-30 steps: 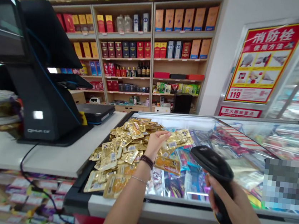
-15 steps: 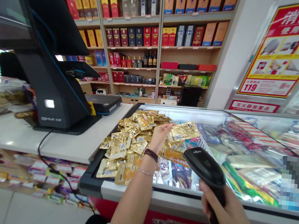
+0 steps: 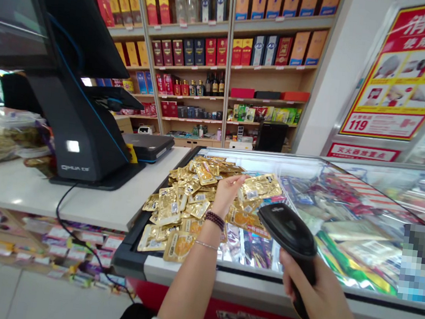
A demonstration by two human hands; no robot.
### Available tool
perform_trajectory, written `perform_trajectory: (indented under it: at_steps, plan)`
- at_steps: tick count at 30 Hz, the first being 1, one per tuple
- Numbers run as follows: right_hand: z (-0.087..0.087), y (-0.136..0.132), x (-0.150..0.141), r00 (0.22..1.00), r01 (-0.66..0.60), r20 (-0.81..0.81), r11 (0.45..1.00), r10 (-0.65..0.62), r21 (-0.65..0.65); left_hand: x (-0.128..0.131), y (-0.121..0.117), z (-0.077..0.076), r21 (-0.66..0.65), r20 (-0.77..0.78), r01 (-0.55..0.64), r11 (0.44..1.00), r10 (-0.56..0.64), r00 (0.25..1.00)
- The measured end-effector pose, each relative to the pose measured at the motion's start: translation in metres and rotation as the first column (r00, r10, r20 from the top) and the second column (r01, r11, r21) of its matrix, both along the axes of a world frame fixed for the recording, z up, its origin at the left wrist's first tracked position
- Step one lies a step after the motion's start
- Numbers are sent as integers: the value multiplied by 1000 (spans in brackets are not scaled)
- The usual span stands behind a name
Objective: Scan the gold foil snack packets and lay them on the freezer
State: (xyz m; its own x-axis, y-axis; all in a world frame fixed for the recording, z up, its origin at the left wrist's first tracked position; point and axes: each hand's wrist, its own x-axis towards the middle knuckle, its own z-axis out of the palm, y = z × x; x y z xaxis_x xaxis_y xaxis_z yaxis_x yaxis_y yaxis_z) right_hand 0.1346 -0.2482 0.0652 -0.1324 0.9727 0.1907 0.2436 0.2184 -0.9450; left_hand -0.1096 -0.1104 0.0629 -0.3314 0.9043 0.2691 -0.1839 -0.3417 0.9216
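Pinched in my left hand (image 3: pixel 228 192) is the edge of a shiny gold packet (image 3: pixel 262 186), held above the glass top of a chest freezer (image 3: pixel 300 165). My right hand (image 3: pixel 313 289) is wrapped round the handle of a black barcode scanner (image 3: pixel 289 229), whose head points left and up toward the packet. A heap of similar gold packets (image 3: pixel 168 207) lies on the freezer's left end, beside and behind my left wrist. Another gold packet (image 3: pixel 242 218) lies on the glass, just left of the scanner head.
A black cash-register stand (image 3: pixel 85 134) is on the white counter (image 3: pixel 115 205) at the left, with a cable hanging down its front. Shelves of boxes and bottles (image 3: pixel 205 51) fill the back wall. Bagged goods (image 3: pixel 364 243) show through the freezer glass.
The scanner in my right hand has shifted slightly left and up, nearer the held packet. My left hand keeps its hold on the packet almost unmoved.
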Motion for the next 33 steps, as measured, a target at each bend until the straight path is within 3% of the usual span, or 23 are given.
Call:
perform_trajectory:
  at_steps: [18,33]
  plan:
    - [6,5,1,999,-34,25,999,34,-13,-2,2,-2,-17,-30,-88,996,88,996]
    - [-6,8,6,997,-11,-71,1000,9,-29,-4,6,-6,3,-21,-96,995,96,995]
